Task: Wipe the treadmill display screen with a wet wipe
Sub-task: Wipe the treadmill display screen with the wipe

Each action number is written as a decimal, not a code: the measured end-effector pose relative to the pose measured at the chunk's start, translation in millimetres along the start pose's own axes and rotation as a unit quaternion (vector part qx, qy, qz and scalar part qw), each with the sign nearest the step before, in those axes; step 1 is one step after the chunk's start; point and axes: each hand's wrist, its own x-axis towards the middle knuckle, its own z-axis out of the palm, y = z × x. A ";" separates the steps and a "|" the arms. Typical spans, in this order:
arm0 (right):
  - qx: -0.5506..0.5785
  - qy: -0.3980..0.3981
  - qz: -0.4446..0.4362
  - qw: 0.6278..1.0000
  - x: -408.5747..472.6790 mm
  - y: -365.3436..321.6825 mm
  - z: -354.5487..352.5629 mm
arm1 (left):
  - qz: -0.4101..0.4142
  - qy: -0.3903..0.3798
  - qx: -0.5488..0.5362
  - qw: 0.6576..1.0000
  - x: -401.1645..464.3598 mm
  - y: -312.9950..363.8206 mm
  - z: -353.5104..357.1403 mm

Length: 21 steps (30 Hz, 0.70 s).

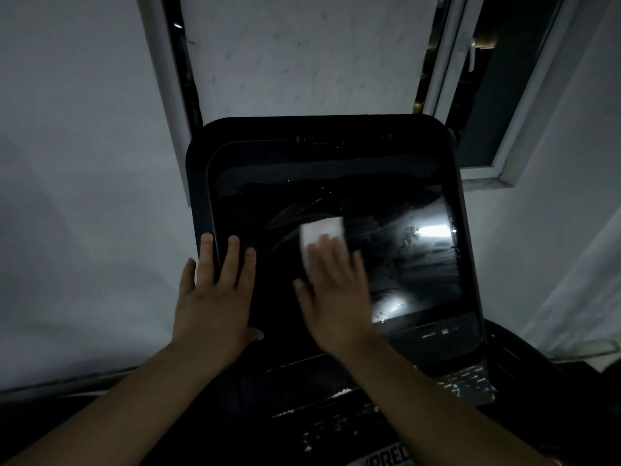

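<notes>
The treadmill display screen (403,264) is a large dark glossy panel in a black frame, tilted up in front of me, with streaks and bright reflections on its right half. A white wet wipe (321,230) lies flat on the glass near the middle. My right hand (332,290) presses on the wipe with flat fingers and looks motion-blurred. My left hand (215,290) rests flat with spread fingers on the screen's left edge and frame, holding nothing.
Below the screen sits the dark treadmill console (369,408) with buttons and white lettering. A white wall (84,163) lies behind on the left. A window with a white frame (504,156) stands open at the upper right. The room is dim.
</notes>
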 end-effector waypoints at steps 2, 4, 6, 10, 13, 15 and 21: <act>0.005 -0.017 -0.092 0.996 -12.1 -21.7 -0.1 | 0.004 0.019 -0.018 1.000 -0.4 -2.1 1.2; -0.006 -0.011 -0.124 0.992 -6.6 -14.6 -1.9 | 0.003 0.017 -0.022 1.000 -0.9 -3.9 1.6; -0.035 0.000 -0.077 0.996 7.6 9.6 -1.4 | 0.005 0.007 -0.014 1.000 -0.8 -3.7 2.6; -0.025 0.012 0.126 0.992 31.3 59.8 -4.2 | 0.004 0.019 -0.019 1.000 -1.4 -2.3 4.6; -0.003 0.034 0.182 0.983 38.9 50.3 -2.3 | 0.005 0.018 -0.011 1.000 -0.5 -1.9 6.3; -0.016 0.055 0.133 0.989 42.2 23.7 -1.3 | 0.006 0.017 -0.008 1.000 0.5 -1.4 6.8; -0.046 -0.003 -0.101 0.994 61.5 -18.8 -2.6 | 0.003 0.007 -0.015 1.000 0.7 -3.4 7.3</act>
